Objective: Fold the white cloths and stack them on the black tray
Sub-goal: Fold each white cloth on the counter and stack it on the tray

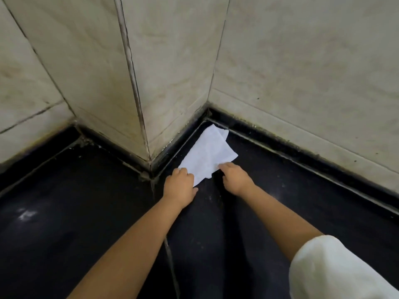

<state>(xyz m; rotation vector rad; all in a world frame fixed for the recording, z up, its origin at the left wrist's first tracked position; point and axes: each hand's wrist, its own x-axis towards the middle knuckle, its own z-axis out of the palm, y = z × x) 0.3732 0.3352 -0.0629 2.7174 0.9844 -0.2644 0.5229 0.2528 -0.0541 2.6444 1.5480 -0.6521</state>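
Note:
A white cloth (pixel 208 155) lies partly folded on the black surface (pixel 280 201), reaching into the corner where two tiled walls meet. My left hand (pixel 179 187) grips its near left corner, with the fingers curled over the edge. My right hand (pixel 234 176) holds the cloth's near right edge, fingertips on the fabric. Both arms stretch forward from the bottom of the view. I cannot tell whether the black surface under the cloth is a tray or a counter.
Beige tiled walls (pixel 172 72) enclose the corner, with a jutting wall edge to the left of the cloth. A raised black rim (pixel 302 152) runs along the wall base. A seam (pixel 170 255) splits the black surface. My white sleeve (pixel 336 270) shows at bottom right.

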